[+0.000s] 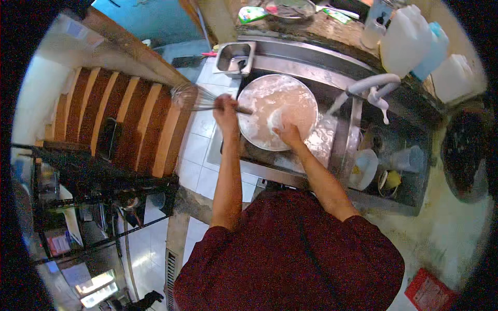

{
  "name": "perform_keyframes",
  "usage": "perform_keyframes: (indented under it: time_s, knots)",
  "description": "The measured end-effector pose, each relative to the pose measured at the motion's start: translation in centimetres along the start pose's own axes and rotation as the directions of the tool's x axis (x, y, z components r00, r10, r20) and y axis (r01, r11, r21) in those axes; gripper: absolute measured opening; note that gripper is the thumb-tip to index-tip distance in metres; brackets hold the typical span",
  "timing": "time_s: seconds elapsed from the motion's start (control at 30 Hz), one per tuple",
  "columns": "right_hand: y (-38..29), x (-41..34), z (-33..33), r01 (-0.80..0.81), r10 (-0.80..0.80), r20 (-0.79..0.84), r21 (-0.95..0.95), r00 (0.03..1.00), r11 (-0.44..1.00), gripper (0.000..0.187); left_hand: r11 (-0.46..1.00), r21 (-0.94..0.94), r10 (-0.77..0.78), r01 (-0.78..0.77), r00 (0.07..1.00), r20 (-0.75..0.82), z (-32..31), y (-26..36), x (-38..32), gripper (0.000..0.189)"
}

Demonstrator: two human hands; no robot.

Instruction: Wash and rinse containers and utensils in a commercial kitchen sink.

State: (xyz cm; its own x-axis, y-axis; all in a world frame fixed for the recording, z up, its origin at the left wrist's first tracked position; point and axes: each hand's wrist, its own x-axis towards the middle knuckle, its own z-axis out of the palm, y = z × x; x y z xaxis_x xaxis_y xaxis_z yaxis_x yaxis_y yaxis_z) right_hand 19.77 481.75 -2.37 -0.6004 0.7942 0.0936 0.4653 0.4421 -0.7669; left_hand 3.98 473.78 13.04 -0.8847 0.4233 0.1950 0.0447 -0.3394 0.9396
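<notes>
My left hand [225,112] is closed around the handle of a wire balloon whisk [198,98], whose wires point left, past the rim of a large round metal basin [267,148]. Pale brownish, foamy liquid [272,97] fills the basin, which sits in the left bowl of a steel sink. Over the near right part of the basin, my right hand [290,135] reaches into the liquid. Its fingers are blurred and partly hidden, beside a whitish patch that could be foam or a cloth; whether they grip something cannot be told.
A whitish swan-neck faucet [373,83] arches over the sink divider. Several dishes, including a clear plastic cup [410,159], lie in the right bowl [412,206]. Plastic jugs [406,41] line the back ledge. A small steel container [234,58] stands beyond the basin. Wooden stairs [116,116] rise at left.
</notes>
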Motion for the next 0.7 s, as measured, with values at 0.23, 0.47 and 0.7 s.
perform_keyframes:
  time_s: [0.23,0.47,0.7]
  knots:
    - [-0.5,0.9,2.0,-0.112,0.131,0.167,-0.120,0.977,0.987,0.026,0.970,0.052,-0.225,0.239,0.956,-0.186,-13.4,0.4,1.3,0.022]
    - [-0.7,2.0,0.4,-0.057,0.080,0.112,-0.200,0.991,0.978,0.029,0.511,0.855,-0.309,0.091,0.948,0.084,-18.2,-4.0,-0.1,0.028]
    - [-0.5,1.4,-0.7,-0.163,0.162,0.121,-0.001,0.979,0.987,0.036,0.603,0.794,-0.172,-0.072,0.961,0.217,-16.1,-6.0,0.4,0.025]
